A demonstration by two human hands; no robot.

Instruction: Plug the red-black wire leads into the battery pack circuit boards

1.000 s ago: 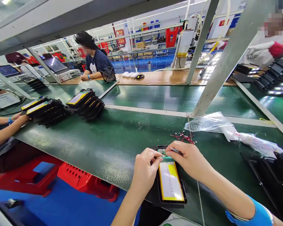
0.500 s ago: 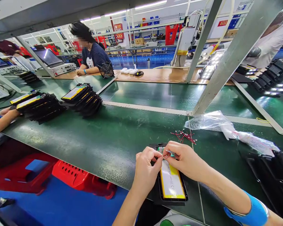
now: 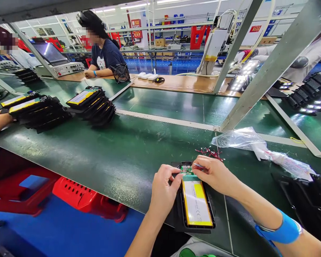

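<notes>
A black case (image 3: 213,217) lies on the green bench in front of me, holding a white and yellow battery pack (image 3: 196,205) and a green circuit board (image 3: 186,170) at its far end. My left hand (image 3: 164,191) is at the board's left edge, thumb and forefinger nearly together; whatever lies between them is too small to make out. Over the right end of the board, my right hand (image 3: 215,175) is closed on a slim grey-blue tool (image 3: 199,166), mostly hidden by the fingers. Just beyond it lies a pile of red and black wires (image 3: 210,153).
Clear plastic bags (image 3: 240,139) and black cases (image 3: 302,203) lie to the right. A slanted metal post (image 3: 256,82) rises beyond them. Stacked battery cases (image 3: 89,107) stand at left, near another person's hand (image 3: 0,123). Another person (image 3: 105,53) sits across the bench.
My hands have moved apart over the board, the right one shifting right, so more of the green board shows. The red wire seen between my fingertips no longer shows there.
</notes>
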